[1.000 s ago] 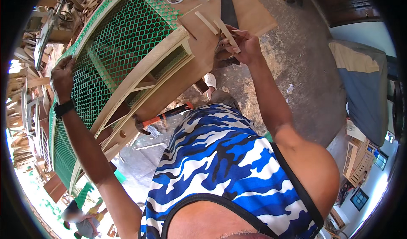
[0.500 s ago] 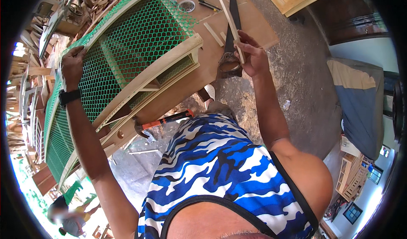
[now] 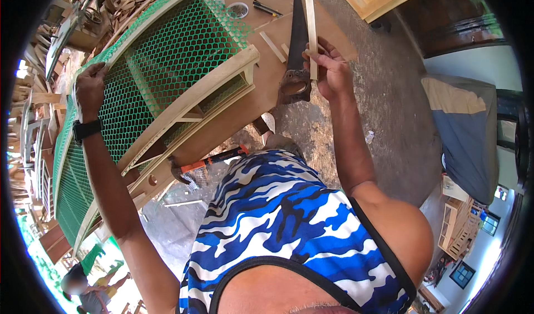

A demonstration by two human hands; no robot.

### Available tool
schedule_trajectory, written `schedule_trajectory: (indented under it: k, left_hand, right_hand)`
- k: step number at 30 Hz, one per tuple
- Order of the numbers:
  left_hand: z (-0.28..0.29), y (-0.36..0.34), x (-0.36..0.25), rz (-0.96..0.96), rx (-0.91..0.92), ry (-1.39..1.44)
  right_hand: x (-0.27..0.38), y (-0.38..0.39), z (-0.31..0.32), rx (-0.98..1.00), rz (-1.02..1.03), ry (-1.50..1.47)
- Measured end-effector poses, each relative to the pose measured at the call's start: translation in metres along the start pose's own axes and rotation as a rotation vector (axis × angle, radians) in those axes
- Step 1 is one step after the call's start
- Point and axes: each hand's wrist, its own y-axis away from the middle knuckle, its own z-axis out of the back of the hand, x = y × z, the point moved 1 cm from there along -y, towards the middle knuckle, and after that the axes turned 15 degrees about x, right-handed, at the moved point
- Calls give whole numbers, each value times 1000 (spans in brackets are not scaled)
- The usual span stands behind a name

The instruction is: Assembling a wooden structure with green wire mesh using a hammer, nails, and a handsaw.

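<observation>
Wood strip (image 3: 311, 27) swung more upright since last frame, lower end pinched in right hand (image 3: 332, 72), fingers mostly closed. Handsaw (image 3: 298, 47) just left, crowding it. Left hand (image 3: 90, 88) curled at green mesh (image 3: 178, 52) edge, can't tell how tight. Hammer (image 3: 201, 162) nearer body.

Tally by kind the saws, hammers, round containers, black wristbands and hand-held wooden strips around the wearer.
Saw: 1
Hammer: 1
Round container: 1
Black wristband: 1
Wooden strip in the right hand: 1
Total: 5

Right hand (image 3: 334, 75) around wooden strip (image 3: 310, 24), left hand (image 3: 89, 91) at green mesh (image 3: 181, 52)
</observation>
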Motion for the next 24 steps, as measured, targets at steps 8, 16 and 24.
schedule_trajectory:
  k: [8, 16, 24]
  left_hand:
    - [-3, -4, 10, -103, 0, -126]
    - [-34, 1, 12, -228, -493, -81]
    - [-13, 22, -24, -21, -373, -311]
  right_hand:
    - [-14, -4, 51, 83, -119, -165]
    - [-34, -22, 69, 329, -337, -266]
    - [-52, -72, 79, 368, -294, -317]
